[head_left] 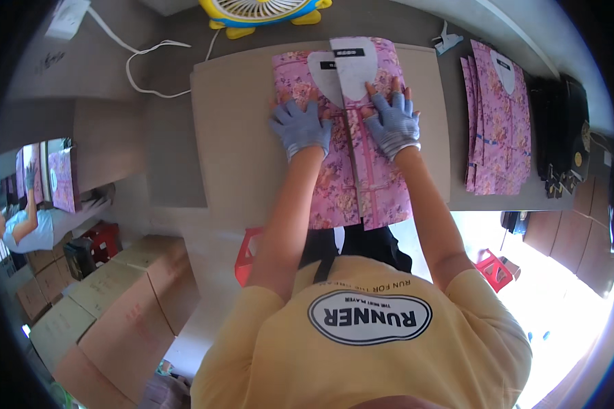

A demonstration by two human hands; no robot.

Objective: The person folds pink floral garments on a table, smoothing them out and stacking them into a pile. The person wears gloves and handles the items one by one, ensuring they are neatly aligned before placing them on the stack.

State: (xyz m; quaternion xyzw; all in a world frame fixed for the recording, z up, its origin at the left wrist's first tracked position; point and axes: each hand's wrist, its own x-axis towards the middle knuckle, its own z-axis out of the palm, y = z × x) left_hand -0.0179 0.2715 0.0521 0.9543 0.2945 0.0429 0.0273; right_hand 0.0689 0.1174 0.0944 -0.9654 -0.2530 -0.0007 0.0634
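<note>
Two folded pink floral garments lie side by side on a tan cardboard sheet (235, 143), with pale neck openings and small black labels at the far end. The left garment (329, 199) and the right garment (387, 194) meet along a narrow dark gap, and the right one sits slightly farther away. My left hand (301, 127), in a fingerless blue-grey glove, rests flat on the left garment, fingers spread. On the right garment my right hand (394, 124), gloved alike, also lies flat with fingers apart. Both near ends reach past the table edge toward me.
Several matching folded garments (499, 129) are stacked at the right, beside black packaged items (565, 133). A blue-and-yellow fan (262, 9), white cable (131, 78) and small clip (447, 39) lie behind. Brown cartons (126, 300) and another person (31, 228) are at left.
</note>
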